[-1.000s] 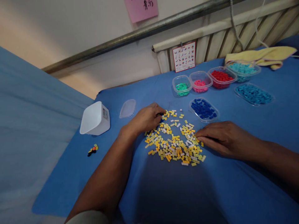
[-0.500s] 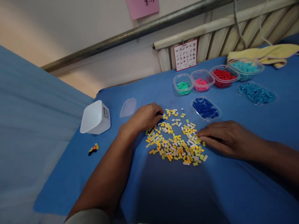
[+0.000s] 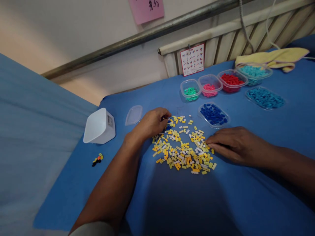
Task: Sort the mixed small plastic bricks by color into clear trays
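Observation:
Many small yellow, cream and white toy building bricks point(image 3: 184, 154) lie in a loose pile on the blue cloth. At its upper left edge is my left hand point(image 3: 154, 123), fingers curled and thumb bent in. A few dark blue bricks point(image 3: 168, 127) show by its fingertips; what the fingers hold is hidden. My right hand point(image 3: 236, 144) rests at the right edge of the pile, closed, thumb and fingertips together against the bricks. Whatever is pinched there is too small to make out. Beyond it, a clear lid point(image 3: 214, 114) holds dark blue bricks.
Clear tubs of green point(image 3: 191, 93), pink point(image 3: 209, 90), red point(image 3: 231, 82) and turquoise bricks point(image 3: 253, 71) line the back. A lid with teal bricks point(image 3: 265, 98) lies right. Left are a white box point(image 3: 99, 126), a bare lid point(image 3: 134, 114) and a small mixed-colour cluster point(image 3: 97, 159).
The view has shifted slightly. More dark blue bricks show beside my left fingertips, and the gap between thumb and index finger looks a little wider. My right hand keeps its place at the pile.

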`<state>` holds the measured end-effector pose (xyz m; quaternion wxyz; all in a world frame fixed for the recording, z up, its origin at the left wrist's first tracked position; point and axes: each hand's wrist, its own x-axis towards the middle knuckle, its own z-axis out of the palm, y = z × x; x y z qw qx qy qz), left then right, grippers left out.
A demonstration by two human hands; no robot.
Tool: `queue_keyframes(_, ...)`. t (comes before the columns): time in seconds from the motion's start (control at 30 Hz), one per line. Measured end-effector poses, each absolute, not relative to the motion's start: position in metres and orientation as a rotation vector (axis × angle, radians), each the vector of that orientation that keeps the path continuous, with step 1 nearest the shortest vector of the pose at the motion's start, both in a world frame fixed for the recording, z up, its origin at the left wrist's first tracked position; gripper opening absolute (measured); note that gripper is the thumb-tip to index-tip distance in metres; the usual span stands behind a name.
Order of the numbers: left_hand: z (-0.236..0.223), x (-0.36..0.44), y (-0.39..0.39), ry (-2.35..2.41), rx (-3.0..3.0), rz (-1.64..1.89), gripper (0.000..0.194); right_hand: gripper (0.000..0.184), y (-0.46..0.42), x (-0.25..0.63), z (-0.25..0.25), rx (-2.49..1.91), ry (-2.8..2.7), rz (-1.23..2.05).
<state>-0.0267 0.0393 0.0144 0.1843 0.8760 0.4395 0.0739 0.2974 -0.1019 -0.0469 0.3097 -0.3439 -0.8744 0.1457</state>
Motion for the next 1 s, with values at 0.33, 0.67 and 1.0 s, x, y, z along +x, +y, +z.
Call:
queue_keyframes(0.33, 0.013, -0.029, 0.04, 1.225, 2.691, -0.095, 0.029, 0.021, -0.102, 0.3, -0.05, -0.909, -2.344, 0.388)
queue_keyframes(0.67, 0.016, -0.019, 0.034, 1.322, 2.687, -0.006, 0.029, 0.023, -0.101, 0.3, -0.049, -0.919, -2.349, 0.382)
queue_keyframes(1.0, 0.016, -0.003, 0.025, 1.227, 2.153, 0.315, 0.028, 0.026, -0.097, 0.298, -0.047, -0.91, -2.365, 0.374)
